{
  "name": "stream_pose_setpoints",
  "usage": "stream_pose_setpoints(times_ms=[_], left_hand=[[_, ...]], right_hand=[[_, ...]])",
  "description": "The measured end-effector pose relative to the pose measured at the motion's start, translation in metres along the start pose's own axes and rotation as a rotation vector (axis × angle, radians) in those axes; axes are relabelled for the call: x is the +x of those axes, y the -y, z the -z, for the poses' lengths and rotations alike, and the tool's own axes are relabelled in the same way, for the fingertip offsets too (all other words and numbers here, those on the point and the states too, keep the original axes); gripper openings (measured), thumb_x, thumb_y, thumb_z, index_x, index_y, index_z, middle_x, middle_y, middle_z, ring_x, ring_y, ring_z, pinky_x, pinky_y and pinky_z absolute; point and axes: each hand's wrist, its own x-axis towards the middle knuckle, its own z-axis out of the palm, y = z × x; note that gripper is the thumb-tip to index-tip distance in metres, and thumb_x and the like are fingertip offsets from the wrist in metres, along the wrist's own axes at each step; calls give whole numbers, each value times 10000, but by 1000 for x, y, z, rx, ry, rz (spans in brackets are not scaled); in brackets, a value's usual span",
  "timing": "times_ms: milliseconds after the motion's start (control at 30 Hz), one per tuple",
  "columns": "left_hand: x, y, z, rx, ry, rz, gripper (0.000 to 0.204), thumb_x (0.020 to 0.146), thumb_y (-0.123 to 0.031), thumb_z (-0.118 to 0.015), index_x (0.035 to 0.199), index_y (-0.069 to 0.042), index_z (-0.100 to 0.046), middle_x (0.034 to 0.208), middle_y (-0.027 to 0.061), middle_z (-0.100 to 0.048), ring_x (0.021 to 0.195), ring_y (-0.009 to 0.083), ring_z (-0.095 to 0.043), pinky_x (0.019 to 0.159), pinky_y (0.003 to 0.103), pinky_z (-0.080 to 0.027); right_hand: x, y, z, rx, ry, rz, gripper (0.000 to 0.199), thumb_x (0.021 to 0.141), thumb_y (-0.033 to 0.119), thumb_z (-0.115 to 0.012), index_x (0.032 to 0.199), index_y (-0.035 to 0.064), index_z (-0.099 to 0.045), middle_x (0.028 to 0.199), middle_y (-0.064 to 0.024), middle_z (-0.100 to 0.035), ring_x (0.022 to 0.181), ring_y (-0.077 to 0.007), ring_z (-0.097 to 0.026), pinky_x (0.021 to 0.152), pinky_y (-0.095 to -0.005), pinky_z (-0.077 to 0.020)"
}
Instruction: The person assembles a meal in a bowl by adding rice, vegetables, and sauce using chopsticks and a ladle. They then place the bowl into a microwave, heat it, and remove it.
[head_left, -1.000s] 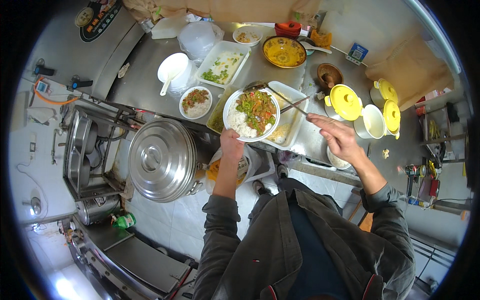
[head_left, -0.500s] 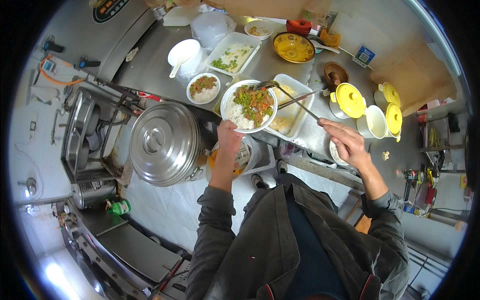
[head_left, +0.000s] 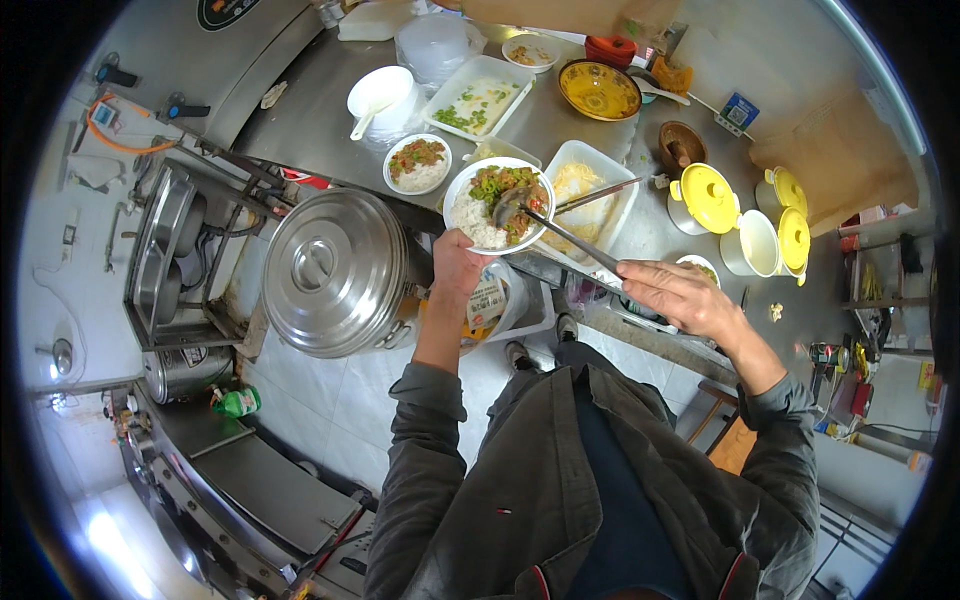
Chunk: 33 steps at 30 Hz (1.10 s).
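Note:
My left hand is closed on the near rim of a white bowl of rice with chopped green and reddish-brown topping. The bowl is tilted slightly toward me at the counter's front edge. My right hand grips the handle of a metal ladle, whose head rests on the topping inside the bowl. Just beyond, a second white bowl of rice and topping stands on the counter. Beside my bowl is a white tray of pale yellow shreds, with chopsticks lying across it.
A large lidded steel pot stands left. Farther back are a tray with green pieces, stacked white bowls and a yellow-brown bowl. Yellow-lidded pots and a wooden mortar sit at the right.
The ladle head has moved from the bowl's far right rim down into the topping. My right hand has come lower and slightly left. The bowl stays in my left hand.

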Motion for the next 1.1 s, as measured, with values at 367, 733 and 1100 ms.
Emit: stream_pose_setpoints(times_ms=[367, 733, 1100], left_hand=[[6, 5, 29, -20, 2, 20, 707, 725, -64, -447, 1409, 108, -394, 1427, 267, -477, 1325, 438, -480, 1109, 584, -408], [8, 19, 16, -108, -74, -63, 663, 730, -42, -440, 1382, 84, -432, 1414, 229, -504, 1309, 404, -497, 1096, 567, -423], [26, 41, 28, -108, -97, -90, 563, 720, -21, -463, 1278, 34, -519, 1280, 158, -594, 1187, 334, -576, 945, 475, -496]], right_hand=[[-17, 5, 5, -37, -10, -23, 477, 675, -54, -709, 1150, -17, -672, 1283, -183, -647, 1093, -325, -684, 794, -367, -616], [-25, -3, -1, 40, -71, -107, 574, 593, -119, -696, 1161, -46, -660, 1277, -206, -647, 1100, -338, -677, 875, -396, -585], [-13, -163, -47, 453, -822, -666, 302, 1042, 137, -505, 1248, -59, -606, 1176, -193, -688, 1031, -254, -696, 922, -325, -545]])
